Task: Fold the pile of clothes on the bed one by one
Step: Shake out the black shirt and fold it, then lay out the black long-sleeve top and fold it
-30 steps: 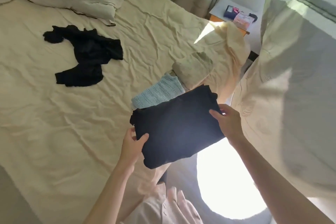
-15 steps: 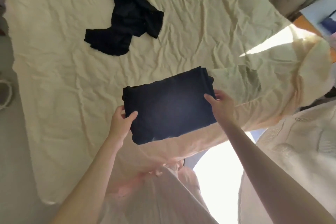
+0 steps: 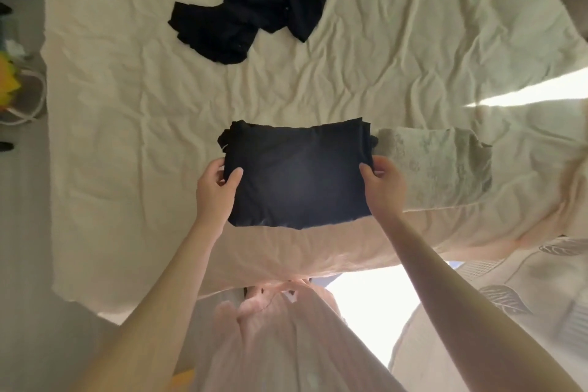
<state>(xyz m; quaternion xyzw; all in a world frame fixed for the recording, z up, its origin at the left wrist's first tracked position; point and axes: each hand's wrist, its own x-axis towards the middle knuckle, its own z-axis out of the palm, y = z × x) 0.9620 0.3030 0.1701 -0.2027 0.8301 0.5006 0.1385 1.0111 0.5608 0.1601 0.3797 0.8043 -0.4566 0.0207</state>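
My left hand (image 3: 216,188) and right hand (image 3: 383,183) each pinch a side edge of the folded black cloth rectangle (image 3: 297,173) stretched between them. I'd lower it level, beside the folded pale-green garment (image 3: 436,165) just past my right hand.

Both arms reach forward, left hand (image 3: 215,188) and right hand (image 3: 383,183) pinching with curled fingers.

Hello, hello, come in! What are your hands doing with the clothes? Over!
Left hand and right hand grip the folded black garment by its sides. Crumpled black garment waits unfolded on the bed. Nothing in the way.
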